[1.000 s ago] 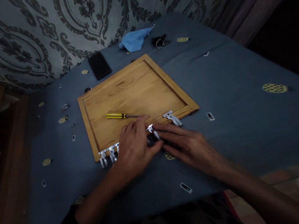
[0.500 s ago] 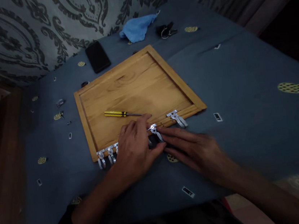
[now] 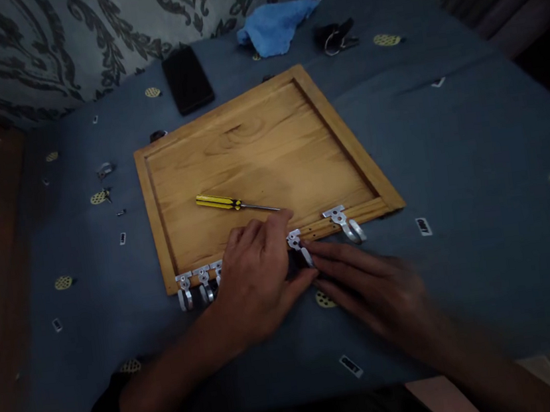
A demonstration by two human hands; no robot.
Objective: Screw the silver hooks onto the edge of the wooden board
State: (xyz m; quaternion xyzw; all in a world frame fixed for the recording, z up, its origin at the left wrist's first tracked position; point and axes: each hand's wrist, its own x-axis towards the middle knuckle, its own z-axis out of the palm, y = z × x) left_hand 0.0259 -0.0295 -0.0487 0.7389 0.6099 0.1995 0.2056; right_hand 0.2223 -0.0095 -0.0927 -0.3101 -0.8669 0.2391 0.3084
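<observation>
A framed wooden board [image 3: 257, 144] lies flat on the table, with metal hooks along its near edge. My left hand [image 3: 256, 278] is bent over that edge, its thumb and fingers closed about one metal hook [image 3: 294, 238]. From the right, my right hand [image 3: 377, 280] has its fingers pressed together against the same hook; the fingertips are partly hidden. More hooks, such as the leftmost hook [image 3: 185, 282], sit left of my left hand, which covers some. Another hook [image 3: 342, 221] is on the edge at the right. A yellow-and-black screwdriver [image 3: 218, 202] rests on the board, tip near my left index finger.
A loose hook [image 3: 105, 170] and a small metal piece [image 3: 121, 213] lie on the blue tablecloth [image 3: 480, 207], left of the board. Behind the board are a black phone [image 3: 188, 79], a blue cloth [image 3: 278, 26] and a black object with a ring [image 3: 334, 37].
The camera view has shifted, so the board and surroundings appear slightly larger and displaced. Both hands keep nearly the same position at the same hook.
</observation>
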